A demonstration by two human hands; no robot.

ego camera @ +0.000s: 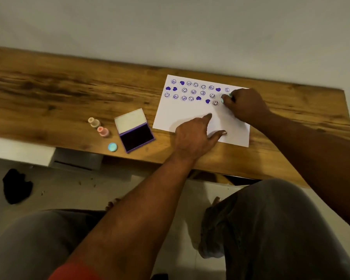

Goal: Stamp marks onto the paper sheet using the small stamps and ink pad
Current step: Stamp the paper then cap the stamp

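A white paper sheet (186,116) lies on the wooden table (59,93), its upper part filled with several purple smiley and heart marks (193,91). My right hand (245,106) grips a small light-blue stamp (223,99) and presses it onto the sheet at the right end of the marks. My left hand (192,136) rests flat on the sheet's lower edge, fingers spread, holding nothing. The ink pad (136,137) lies open to the left of the sheet, its white lid (130,120) tipped back.
Left of the ink pad stand a beige stamp (93,121) and a pink stamp (103,131); a light-blue cap (112,147) lies near the table's front edge. A wall rises behind the table. A black cloth (16,185) lies on the floor at left, beyond my knees.
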